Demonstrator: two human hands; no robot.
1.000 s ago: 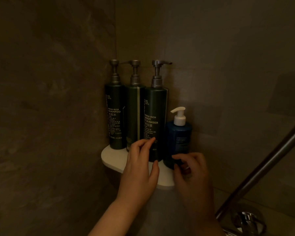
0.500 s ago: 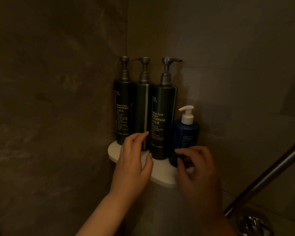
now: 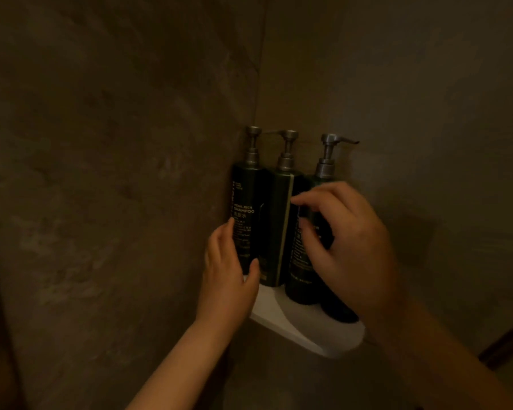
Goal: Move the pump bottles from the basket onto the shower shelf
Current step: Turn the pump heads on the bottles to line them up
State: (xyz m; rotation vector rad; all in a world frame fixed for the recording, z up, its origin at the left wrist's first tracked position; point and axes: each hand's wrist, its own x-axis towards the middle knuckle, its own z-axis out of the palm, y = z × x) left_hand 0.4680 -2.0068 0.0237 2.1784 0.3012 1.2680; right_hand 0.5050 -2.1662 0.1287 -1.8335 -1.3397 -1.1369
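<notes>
Head view: left hand [image 3: 228,273] grips the shampoo bottle [image 3: 245,196], right hand [image 3: 348,247] grips the rightmost tall bottle [image 3: 301,275].

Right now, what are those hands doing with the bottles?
A person is tidying the white shower shelf. The left hand holds the shampoo bottle low down, thumb in front. The right hand curls its fingers at the right bottle; whether it really grips is hard to tell. The middle bottle stands upright between them.
</notes>
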